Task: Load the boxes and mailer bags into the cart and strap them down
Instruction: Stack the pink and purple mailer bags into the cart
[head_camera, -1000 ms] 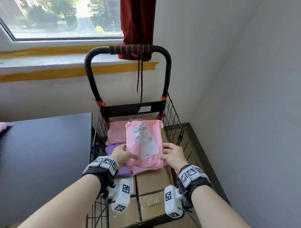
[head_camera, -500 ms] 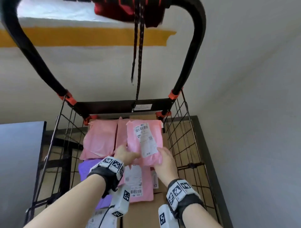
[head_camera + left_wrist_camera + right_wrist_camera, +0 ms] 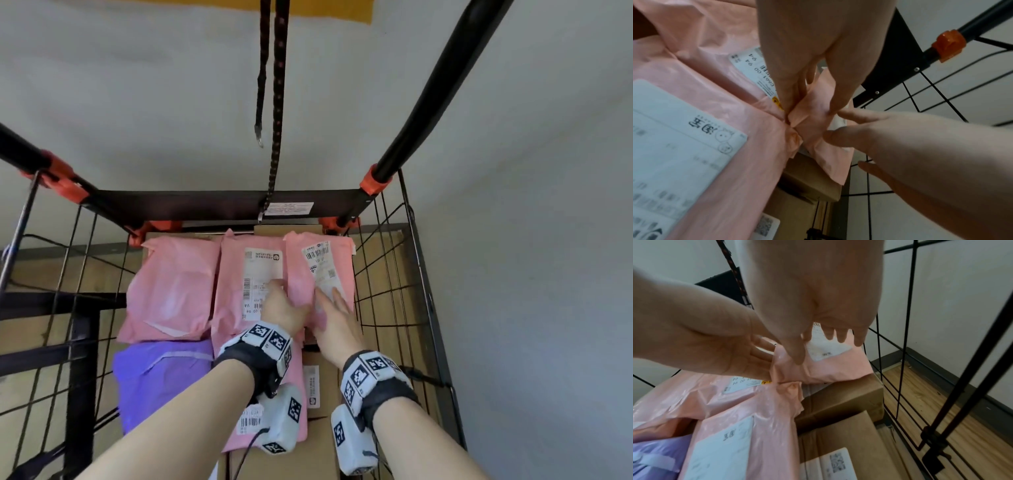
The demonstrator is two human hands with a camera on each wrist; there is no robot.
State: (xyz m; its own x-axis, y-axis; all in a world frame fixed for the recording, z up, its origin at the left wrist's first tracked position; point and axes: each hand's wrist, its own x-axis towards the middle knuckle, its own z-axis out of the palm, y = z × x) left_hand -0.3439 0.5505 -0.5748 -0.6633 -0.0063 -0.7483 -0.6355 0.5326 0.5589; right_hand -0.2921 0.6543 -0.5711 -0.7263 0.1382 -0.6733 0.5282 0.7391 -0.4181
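Note:
In the head view a pink mailer bag (image 3: 322, 274) with a white label lies at the far right of the wire cart (image 3: 387, 274), on top of cardboard boxes (image 3: 322, 445). My left hand (image 3: 281, 305) pinches its near left edge between thumb and fingers, as the left wrist view shows (image 3: 809, 91). My right hand (image 3: 337, 308) rests flat on the bag's label with straight fingers (image 3: 838, 337), thumb pressing the plastic (image 3: 828, 368). A black elastic strap (image 3: 275, 102) with hooks hangs from the cart handle, above the far crossbar.
Two more pink mailers (image 3: 174, 287) (image 3: 246, 274) and a purple one (image 3: 161, 377) cover the left and middle of the load. A black table frame (image 3: 78, 342) stands left of the cart. White walls close in behind and right; wooden floor (image 3: 920, 402) shows through the wire.
Both hands carried the pink bag forward to the cart's far right and laid it on the pile. My right hand has flattened onto it. The head has leaned in closer.

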